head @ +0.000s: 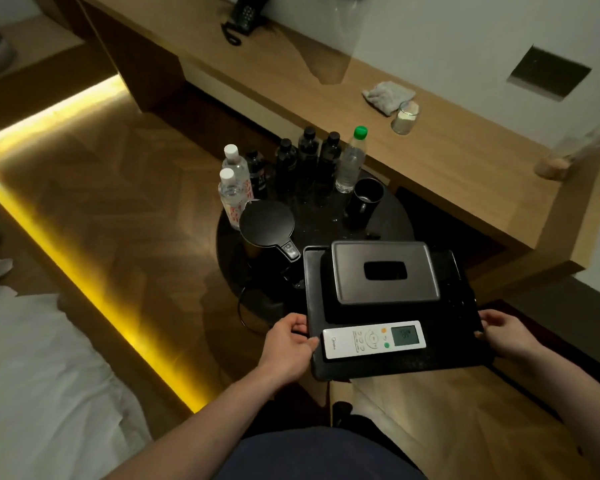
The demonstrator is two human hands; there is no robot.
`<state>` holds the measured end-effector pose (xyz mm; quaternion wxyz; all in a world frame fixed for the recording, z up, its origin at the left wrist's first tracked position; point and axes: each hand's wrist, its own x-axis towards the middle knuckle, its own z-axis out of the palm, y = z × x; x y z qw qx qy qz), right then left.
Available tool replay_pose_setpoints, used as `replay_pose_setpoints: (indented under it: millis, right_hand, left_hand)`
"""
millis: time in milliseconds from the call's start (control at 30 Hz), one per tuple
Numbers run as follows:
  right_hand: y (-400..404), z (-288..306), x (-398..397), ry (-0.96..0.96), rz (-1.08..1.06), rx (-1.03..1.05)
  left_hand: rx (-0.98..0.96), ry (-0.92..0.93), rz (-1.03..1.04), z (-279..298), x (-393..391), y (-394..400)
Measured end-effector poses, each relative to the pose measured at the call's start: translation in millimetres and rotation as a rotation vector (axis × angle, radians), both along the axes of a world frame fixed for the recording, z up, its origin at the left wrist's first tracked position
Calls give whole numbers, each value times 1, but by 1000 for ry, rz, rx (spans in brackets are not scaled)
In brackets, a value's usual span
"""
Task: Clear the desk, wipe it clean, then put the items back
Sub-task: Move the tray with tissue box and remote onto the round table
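Fingers (300, 325) curl round both sides of tray (395, 363), left hand (286, 341) and right hand (504, 336), keeping box (383, 271) and remote (373, 339) flat.

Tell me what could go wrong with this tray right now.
The remote control lies loose near the front edge of the black tray; a tilt could slide it off. The tissue box also sits unsecured. The left hand and right hand grip only the side edges, and the kettle and mug stand close on the round table, easy to bump.
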<state>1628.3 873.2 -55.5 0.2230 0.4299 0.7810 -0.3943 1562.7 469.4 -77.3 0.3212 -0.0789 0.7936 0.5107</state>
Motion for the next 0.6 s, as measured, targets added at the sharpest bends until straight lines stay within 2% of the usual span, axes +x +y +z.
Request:
replay_pose_setpoints:
  millis: [333,600]
  right_hand:
    - [72,-41,-27,-28,142,3]
    - [88,-81,-48,-41,178,14]
  left_hand:
    - [-79,-48,144,-38,28,64]
    - [-182,-74,213,-64,13,89]
